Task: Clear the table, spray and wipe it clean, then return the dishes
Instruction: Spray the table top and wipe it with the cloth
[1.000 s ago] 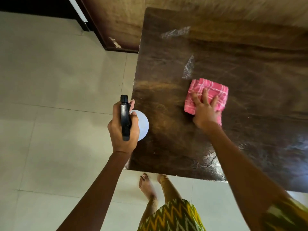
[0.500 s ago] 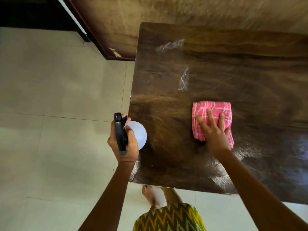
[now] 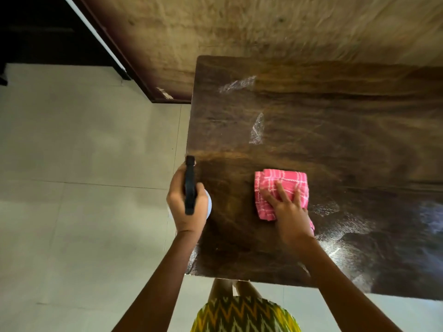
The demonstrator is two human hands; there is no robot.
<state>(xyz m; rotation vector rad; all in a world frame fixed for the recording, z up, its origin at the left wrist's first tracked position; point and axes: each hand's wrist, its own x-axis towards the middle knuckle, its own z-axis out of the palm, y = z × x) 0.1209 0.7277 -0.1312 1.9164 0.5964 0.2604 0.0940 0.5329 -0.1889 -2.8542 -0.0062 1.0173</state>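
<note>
A dark wooden table (image 3: 335,121) fills the right of the view, with wet sheen near its front right. My right hand (image 3: 288,213) presses flat on a folded pink checked cloth (image 3: 282,185) on the tabletop, fingers spread over it. My left hand (image 3: 185,209) grips a spray bottle (image 3: 190,185) with a black trigger head and a white body, held upright at the table's left edge. White streaks of spray (image 3: 257,129) lie farther back on the surface. No dishes are in view.
Pale tiled floor (image 3: 84,188) lies to the left of the table. A wooden wall panel (image 3: 239,27) stands behind the table, and a dark doorway (image 3: 36,29) is at the top left. My feet show under the table's front edge.
My right hand has slid the cloth back leftward and slightly nearer across the table. The left hand with the bottle has moved closer to the table's left edge.
</note>
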